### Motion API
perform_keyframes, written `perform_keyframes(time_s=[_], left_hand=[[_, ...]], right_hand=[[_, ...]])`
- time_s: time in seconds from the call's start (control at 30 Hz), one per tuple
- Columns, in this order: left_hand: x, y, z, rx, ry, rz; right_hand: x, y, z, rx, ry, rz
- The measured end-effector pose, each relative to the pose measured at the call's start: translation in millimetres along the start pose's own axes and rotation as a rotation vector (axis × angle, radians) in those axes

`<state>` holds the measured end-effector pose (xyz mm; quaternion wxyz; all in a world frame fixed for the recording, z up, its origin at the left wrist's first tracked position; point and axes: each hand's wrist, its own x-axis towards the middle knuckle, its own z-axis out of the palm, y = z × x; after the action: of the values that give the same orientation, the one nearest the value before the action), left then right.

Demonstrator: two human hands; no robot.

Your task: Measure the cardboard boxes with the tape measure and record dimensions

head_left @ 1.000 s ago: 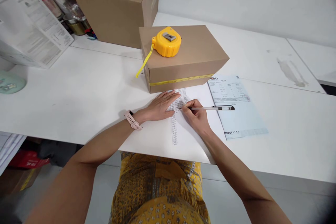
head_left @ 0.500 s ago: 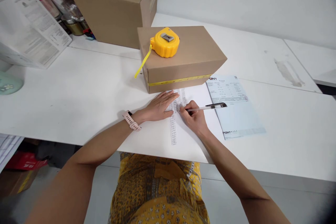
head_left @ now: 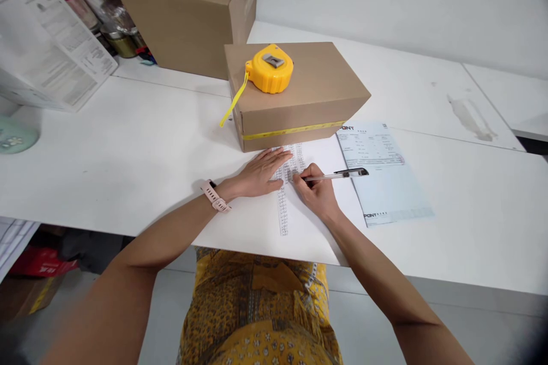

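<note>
The right hand (head_left: 319,191) is closed on a pen (head_left: 355,173), with the thumb and fingers squeezed around it near the tip. The tip points down at a white paper (head_left: 302,219) with rows of small dark marks, but I cannot tell if it touches. The paper lies by the front edge of the white bench (head_left: 128,165). The left hand (head_left: 263,175) holds nothing. It lies flat on the paper, its thumb apart from its fingers, and a pink band (head_left: 216,198) is around the wrist. Just past the fingers sits a brown box (head_left: 317,74). A yellow tape measure (head_left: 270,77) rests on top, near the box's left end, and its strap (head_left: 234,104) hangs over the side. A blue sheet (head_left: 387,191) lies right of the paper. A big carton (head_left: 192,23) stands farther left, near the bench's back edge
</note>
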<state>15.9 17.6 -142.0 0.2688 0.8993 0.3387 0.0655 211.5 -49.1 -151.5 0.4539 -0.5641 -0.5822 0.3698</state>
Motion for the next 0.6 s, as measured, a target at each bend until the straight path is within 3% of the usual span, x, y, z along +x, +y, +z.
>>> perform_keyframes(time_s=[0.6], left_hand=[[-0.9, -2.0, 1.6, -0.012, 0.016, 0.014]], right_hand=[[0.3, -0.8, -0.5, 0.011, 0.031, 0.001]])
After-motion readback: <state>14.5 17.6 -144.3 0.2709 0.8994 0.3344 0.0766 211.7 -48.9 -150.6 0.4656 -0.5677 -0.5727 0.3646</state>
